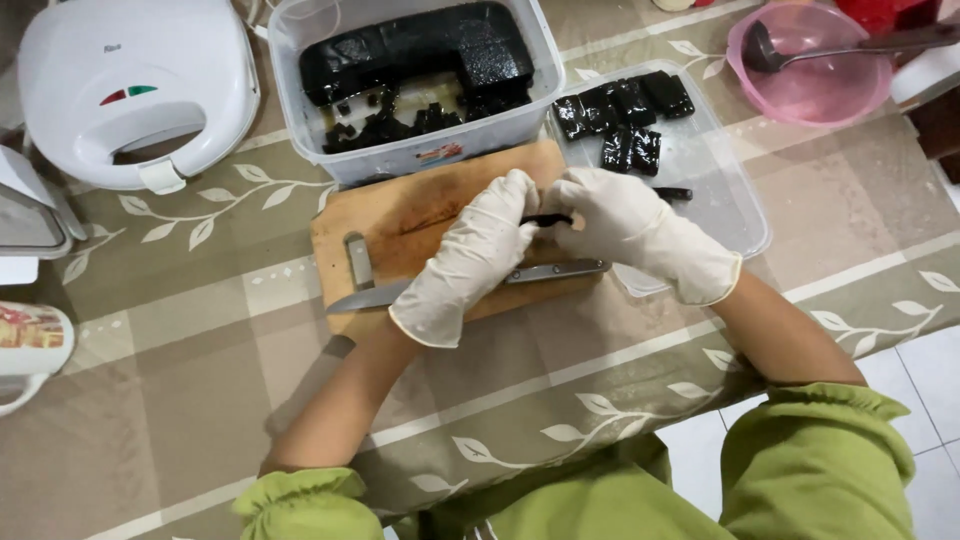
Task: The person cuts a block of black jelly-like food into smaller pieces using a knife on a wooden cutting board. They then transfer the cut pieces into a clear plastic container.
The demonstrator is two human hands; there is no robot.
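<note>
Black strip point(547, 219) pinched between both gloved hands over the board's point(400, 215) right end. Left hand point(478, 250) and right hand point(615, 225) fingers pressed on it. Knife point(450, 285) lies along board's near edge. Tub point(410, 80) at far edge, lid point(700, 170) with cut pieces point(620, 115) right.

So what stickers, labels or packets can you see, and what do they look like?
Sticker: on the front wall of the clear plastic box, small, red and white.
Indicator panel: on top of the white sandwich maker at top left, a small strip, red and green.
Printed mug: at the left edge, white with a red and yellow picture band.
No screens or signs.
</note>
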